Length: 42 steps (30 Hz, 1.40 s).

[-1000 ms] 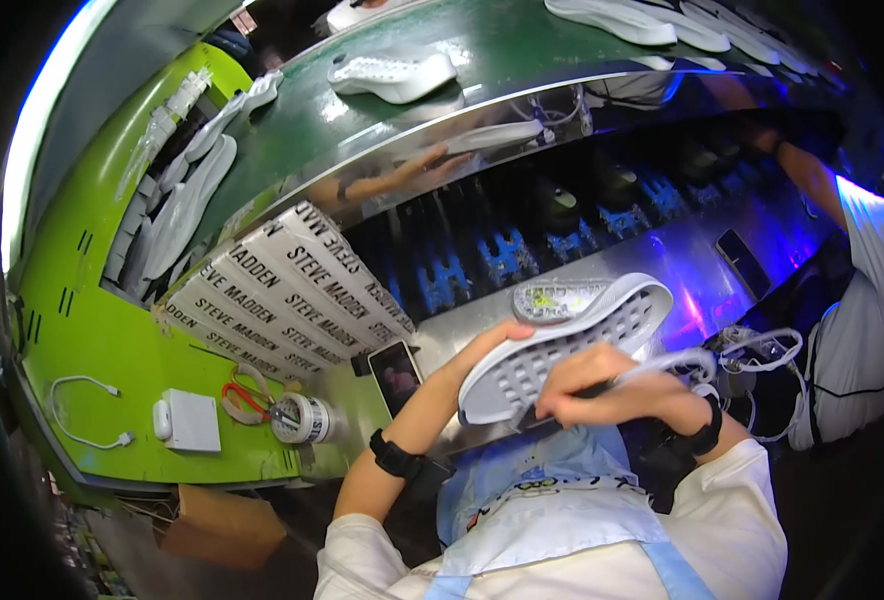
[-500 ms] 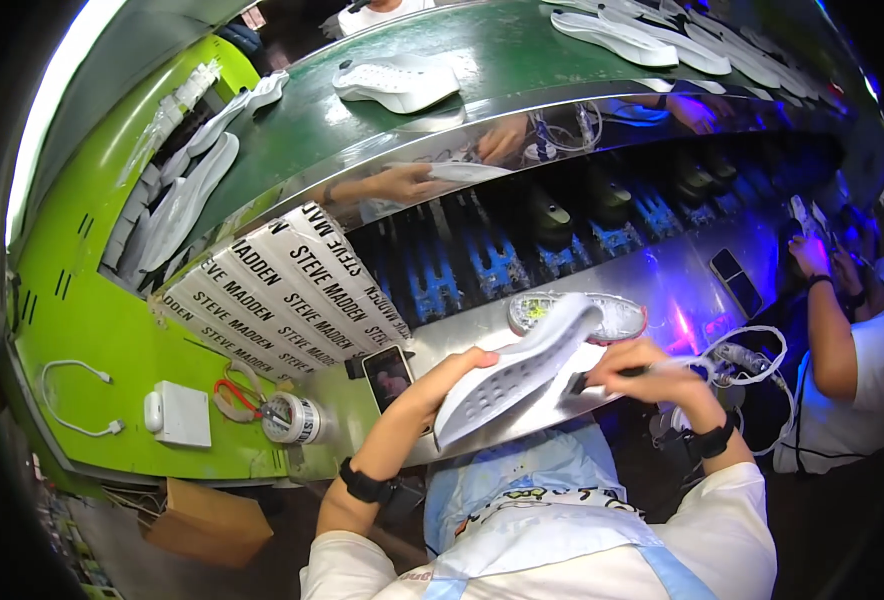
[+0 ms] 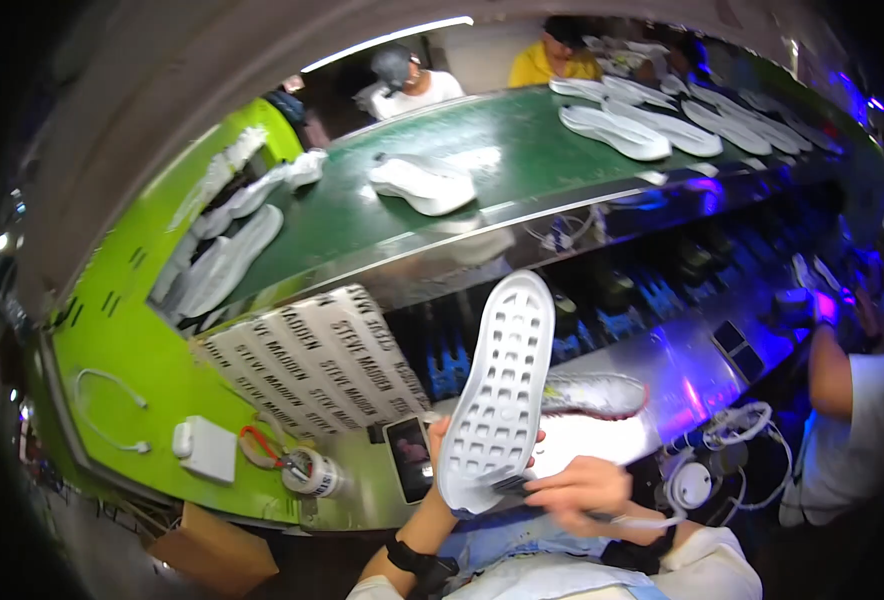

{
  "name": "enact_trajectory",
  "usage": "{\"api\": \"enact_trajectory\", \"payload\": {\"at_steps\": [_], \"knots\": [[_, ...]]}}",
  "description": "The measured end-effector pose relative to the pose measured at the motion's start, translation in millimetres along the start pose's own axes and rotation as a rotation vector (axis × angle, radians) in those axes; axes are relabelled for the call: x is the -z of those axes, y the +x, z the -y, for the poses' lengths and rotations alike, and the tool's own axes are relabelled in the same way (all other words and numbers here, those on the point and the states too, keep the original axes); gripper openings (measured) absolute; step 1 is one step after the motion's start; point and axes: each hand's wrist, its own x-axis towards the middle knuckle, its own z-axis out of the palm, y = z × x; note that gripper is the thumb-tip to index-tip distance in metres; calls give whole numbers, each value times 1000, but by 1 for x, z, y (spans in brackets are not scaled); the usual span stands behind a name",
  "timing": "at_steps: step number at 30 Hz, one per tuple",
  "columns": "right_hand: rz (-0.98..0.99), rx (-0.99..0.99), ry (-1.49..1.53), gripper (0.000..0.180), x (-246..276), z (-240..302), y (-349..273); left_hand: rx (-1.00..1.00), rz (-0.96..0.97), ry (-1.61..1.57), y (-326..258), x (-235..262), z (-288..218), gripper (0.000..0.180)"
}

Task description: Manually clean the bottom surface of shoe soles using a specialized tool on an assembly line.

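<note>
1. Our left hand (image 3: 440, 440) grips the white shoe sole (image 3: 497, 395) at its heel, upright above the metal bench (image 3: 682, 365).
2. Our right hand (image 3: 582, 490) pinches a brush (image 3: 562, 503) against it.
3. We judge the sole light and flexible, best held by its edges.

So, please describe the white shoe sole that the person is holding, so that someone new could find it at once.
Start at the long green conveyor belt across the top, then come down past the metal ledge to the person's hands at the bottom centre. The white rubber shoe sole stands nearly upright in the left hand. Unlike the soles lying flat on the belt, it is lifted and shows a grid of hollow pockets.
</note>
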Motion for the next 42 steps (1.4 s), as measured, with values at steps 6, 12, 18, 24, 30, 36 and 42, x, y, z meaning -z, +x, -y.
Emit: {"api": "enact_trajectory", "payload": {"at_steps": [6,12,18,24,30,36,42], "knots": [[-466,-122,46,28,28,2,29,-159,378,-428,36,-43,-170,47],[-413,-373,-9,31,25,-8,2,-653,-229,945,105,-84,-208,46],[-613,-442,260,22,2,2,12,-547,-944,2135,209,-70,-264,65],[-544,-683,263,30,-1,-16,-12,-618,-525,892,162,-89,-244,29],[-556,-800,604,30,18,-31,-6,-392,87,316,-8,-29,-143,63],[229,-369,362,26,-6,-11,37,-162,96,38,-62,84,3,93],[235,-79,-97,31,-39,-53,24,-123,-185,180,-39,113,47,86]]}}
